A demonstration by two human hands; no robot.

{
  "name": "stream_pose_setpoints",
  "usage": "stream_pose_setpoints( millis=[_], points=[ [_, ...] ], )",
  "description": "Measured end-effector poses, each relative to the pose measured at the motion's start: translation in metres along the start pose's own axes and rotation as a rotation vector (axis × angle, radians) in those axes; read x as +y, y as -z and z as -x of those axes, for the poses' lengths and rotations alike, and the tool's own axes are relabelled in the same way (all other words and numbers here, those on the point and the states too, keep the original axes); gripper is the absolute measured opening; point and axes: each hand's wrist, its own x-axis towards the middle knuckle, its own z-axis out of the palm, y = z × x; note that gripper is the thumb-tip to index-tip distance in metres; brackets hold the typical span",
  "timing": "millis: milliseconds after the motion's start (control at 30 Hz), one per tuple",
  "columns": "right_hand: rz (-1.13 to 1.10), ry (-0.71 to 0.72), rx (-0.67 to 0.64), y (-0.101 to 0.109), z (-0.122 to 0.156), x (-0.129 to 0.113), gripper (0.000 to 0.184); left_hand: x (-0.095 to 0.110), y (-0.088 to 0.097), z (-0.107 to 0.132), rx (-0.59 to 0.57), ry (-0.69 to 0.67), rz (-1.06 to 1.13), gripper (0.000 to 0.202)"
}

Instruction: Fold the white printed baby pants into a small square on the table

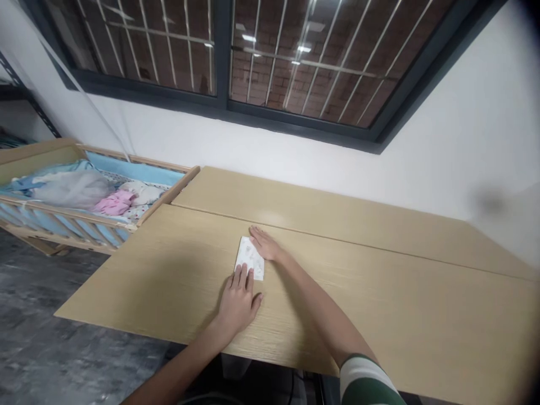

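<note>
A small white rectangular piece, like a folded paper or cloth with faint marks (250, 259), lies flat on the light wooden table (337, 304). My left hand (238, 298) rests over its near edge, fingertips on it and the thumb out to the side. On its far right corner lies my right hand (265, 243), the fingers stretched out flat toward the far left. Both hands touch the white piece from above, and neither is wrapped round it.
Left of the table stands a wooden crib (139, 224) holding bedding and a pink cloth (116, 202). A second wooden board (295, 205) runs along the white wall below a barred window (223, 101). Grey floor (63, 349) shows at lower left.
</note>
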Motion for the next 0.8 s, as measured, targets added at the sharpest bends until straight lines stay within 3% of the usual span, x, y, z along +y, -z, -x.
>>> stream_pose_setpoints(
  millis=[200,300,433,633,733,800],
  points=[
    [-0.224,-0.122,0.315,-0.011,0.024,-0.002,0.083,-0.02,0.014,-0.003,-0.026,-0.07,0.137,0.051],
    [-0.316,-0.118,0.421,-0.014,0.035,-0.004,0.072,-0.038,0.028,-0.012,-0.085,0.039,0.202,0.042],
    [-0.252,-0.099,0.455,-0.014,0.047,-0.013,0.05,-0.054,0.036,-0.036,-0.148,0.273,0.151,0.04],
    [-0.308,-0.153,0.461,-0.016,0.064,-0.046,0.03,-0.047,0.039,-0.065,-0.24,0.285,0.187,0.027],
    [-0.335,-0.153,0.416,-0.029,0.08,-0.078,0.028,-0.059,0.057,-0.045,-0.277,0.229,0.25,0.02],
    [-0.376,-0.158,0.327,-0.046,0.094,-0.107,0.029,-0.08,0.076,-0.01,-0.304,0.157,0.325,0.022]
  ],
)
